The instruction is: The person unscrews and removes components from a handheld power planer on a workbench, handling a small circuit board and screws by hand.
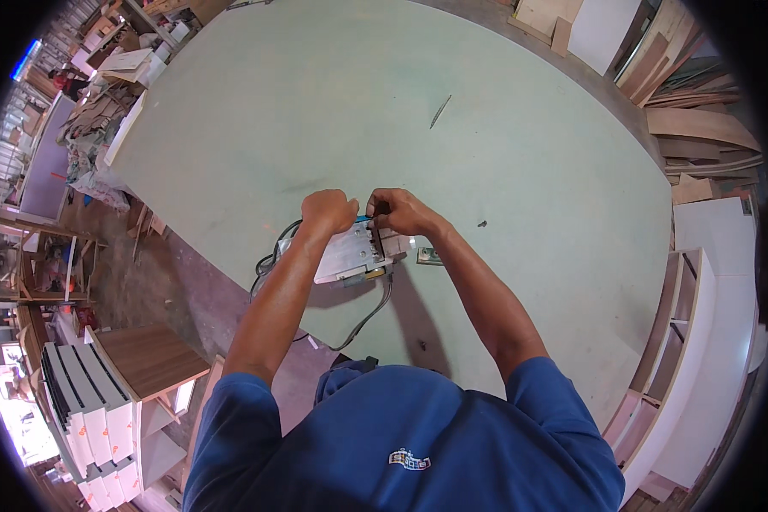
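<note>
A corded power tool with a silver metal plate and a bit of blue at its far edge lies on the pale green table. My left hand is closed in a fist at the tool's far left edge. Beside it my right hand has its fingers curled, thumb toward the blue part. Whatever either hand pinches is hidden by the fingers. The tool's dark cord loops toward me, and more dark cable is bunched at its left. A small rectangular piece sits right of the tool.
The large table carries a thin dark rod farther off and a small dark bit to the right. Stacked white panels and a wood-topped cabinet stand at left. A white shelf frame borders the right.
</note>
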Demonstrator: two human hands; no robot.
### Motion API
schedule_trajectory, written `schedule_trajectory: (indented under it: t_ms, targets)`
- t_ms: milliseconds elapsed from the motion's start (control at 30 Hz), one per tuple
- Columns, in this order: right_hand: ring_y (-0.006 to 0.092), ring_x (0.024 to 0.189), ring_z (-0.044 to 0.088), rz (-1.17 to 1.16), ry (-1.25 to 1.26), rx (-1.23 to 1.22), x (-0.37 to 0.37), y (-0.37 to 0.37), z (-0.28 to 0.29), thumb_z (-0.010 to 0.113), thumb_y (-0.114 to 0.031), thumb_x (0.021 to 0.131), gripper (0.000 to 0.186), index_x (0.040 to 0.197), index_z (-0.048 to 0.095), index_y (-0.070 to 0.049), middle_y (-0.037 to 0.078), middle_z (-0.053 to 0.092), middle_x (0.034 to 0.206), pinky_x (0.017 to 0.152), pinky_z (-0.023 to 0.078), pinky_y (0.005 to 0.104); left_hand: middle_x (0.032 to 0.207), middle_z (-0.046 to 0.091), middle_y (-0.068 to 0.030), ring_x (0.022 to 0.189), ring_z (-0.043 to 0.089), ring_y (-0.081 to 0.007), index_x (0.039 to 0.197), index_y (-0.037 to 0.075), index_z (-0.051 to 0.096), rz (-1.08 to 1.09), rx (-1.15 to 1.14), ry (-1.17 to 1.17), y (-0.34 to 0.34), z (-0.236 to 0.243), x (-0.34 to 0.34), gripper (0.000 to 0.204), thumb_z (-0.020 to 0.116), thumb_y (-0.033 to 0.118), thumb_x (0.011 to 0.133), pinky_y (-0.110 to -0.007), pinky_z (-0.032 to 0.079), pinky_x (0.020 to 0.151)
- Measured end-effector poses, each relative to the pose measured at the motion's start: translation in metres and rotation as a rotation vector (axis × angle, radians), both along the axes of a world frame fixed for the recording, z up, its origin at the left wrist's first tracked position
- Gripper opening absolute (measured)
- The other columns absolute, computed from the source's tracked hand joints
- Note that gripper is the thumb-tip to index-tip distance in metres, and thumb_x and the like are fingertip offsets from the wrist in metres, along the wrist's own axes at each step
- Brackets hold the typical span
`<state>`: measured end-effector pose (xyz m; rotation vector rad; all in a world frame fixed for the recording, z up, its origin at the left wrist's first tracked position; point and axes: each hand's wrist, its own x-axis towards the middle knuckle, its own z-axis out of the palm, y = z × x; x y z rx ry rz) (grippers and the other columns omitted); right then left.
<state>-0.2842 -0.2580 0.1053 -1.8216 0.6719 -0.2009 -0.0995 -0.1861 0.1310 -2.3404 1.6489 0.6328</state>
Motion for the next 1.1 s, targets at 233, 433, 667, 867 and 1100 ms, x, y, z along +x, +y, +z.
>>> schedule_trajectory:
  t_ms: [233,433,667,867,1100]
  targets:
    - [0.0214,0.083,0.068,0.035,-0.027,0.053,-0.003,-0.004,-0.006,0.071,-0.004,0.081,0.015,0.095,0.072,-0.001,0.012,0.075,0.089,0.078,0.053,0.0358,0.098,0.075,-0.0268,0.095,0.073,-0.0425,0.095,-0.003,0.077,0.003,-0.079,0.035,0.0,-0.006,0.0,0.058,0.054,0.05,0.098,-0.051,0.056,0.087]
    - [0.0242,0.087,0.069,0.128,0.107,0.033,0.006,-0.011,0.008,0.075,-0.014,0.078,0.021,0.094,0.073,0.0,0.014,0.075,0.091,0.082,0.053,0.0371,0.099,0.075,-0.0265,0.095,0.073,-0.0424,0.095,-0.003,0.077,0.005,-0.067,0.034,0.001,-0.004,0.003,0.059,0.054,0.05,0.099,-0.05,0.056,0.087]
    - [0.0225,0.087,0.068,0.17,0.207,0.007,0.017,-0.023,-0.003,0.077,-0.017,0.081,0.023,0.094,0.073,0.001,0.013,0.075,0.089,0.081,0.052,0.0357,0.107,0.076,-0.0221,0.102,0.073,-0.0384,0.104,0.001,0.078,-0.006,-0.004,0.01,-0.003,0.003,-0.002,0.053,0.053,0.047,0.098,-0.048,0.057,0.09]
    - [0.0248,0.091,0.069,0.153,0.21,0.038,0.02,-0.021,-0.002,0.077,-0.018,0.079,0.026,0.095,0.075,0.002,0.014,0.075,0.092,0.085,0.052,0.038,0.107,0.076,-0.0214,0.102,0.073,-0.0379,0.104,0.002,0.078,-0.015,0.003,0.001,-0.004,0.002,0.001,0.053,0.052,0.048,0.099,-0.048,0.057,0.089]
    - [0.0255,0.093,0.068,0.146,0.257,0.064,0.025,-0.026,-0.008,0.077,-0.016,0.078,0.025,0.095,0.075,0.003,0.015,0.075,0.093,0.086,0.052,0.0386,0.108,0.076,-0.0211,0.102,0.073,-0.0379,0.104,0.001,0.078,-0.031,0.024,-0.014,-0.006,0.006,-0.004,0.054,0.052,0.049,0.099,-0.048,0.057,0.088]
